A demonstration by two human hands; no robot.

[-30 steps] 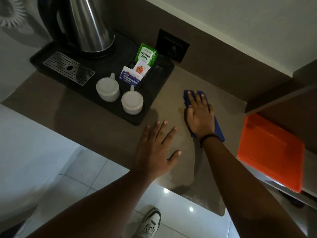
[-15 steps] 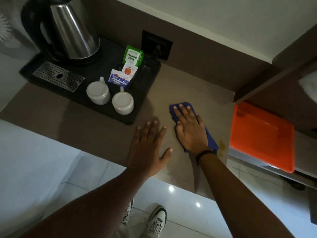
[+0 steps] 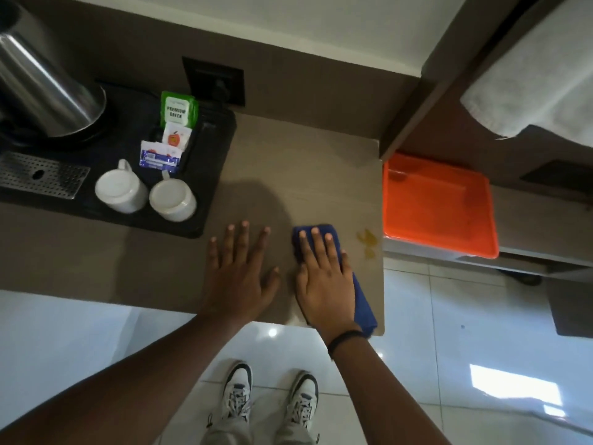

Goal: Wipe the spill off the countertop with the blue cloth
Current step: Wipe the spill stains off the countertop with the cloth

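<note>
The right hand (image 3: 324, 277) lies flat, palm down, fingers straight and slightly apart, pressing on the blue cloth (image 3: 362, 303); it grips nothing, only weighs the cloth onto the countertop (image 3: 305, 175). A dark band circles that wrist. The cloth is folded into a long strip that shows beyond the fingertips and along the outer side of the hand, reaching the near edge of the countertop close to its right corner.

Just to the right of the cloth, apart from it, sits the spill (image 3: 367, 240): a few yellowish blotches near the right edge of the countertop, uncovered.

To the left of the cloth, close beside it but not touching, the left hand (image 3: 239, 277) rests open and flat on the countertop, fingers spread, holding nothing.

Farther left of the cloth and toward the wall lies a black tray (image 3: 208, 175). On it stand two white cups (image 3: 144, 194) upside down, side by side, with tea sachets (image 3: 170, 136) upright behind them, a perforated metal grate at the far left, and a steel kettle (image 3: 41, 88) at the back.

Right of the cloth, past the countertop's edge and lower down, an orange tray (image 3: 439, 203) rests on a shelf. Below the near edge, two white sneakers (image 3: 269, 399) stand on pale glossy tiles.
</note>
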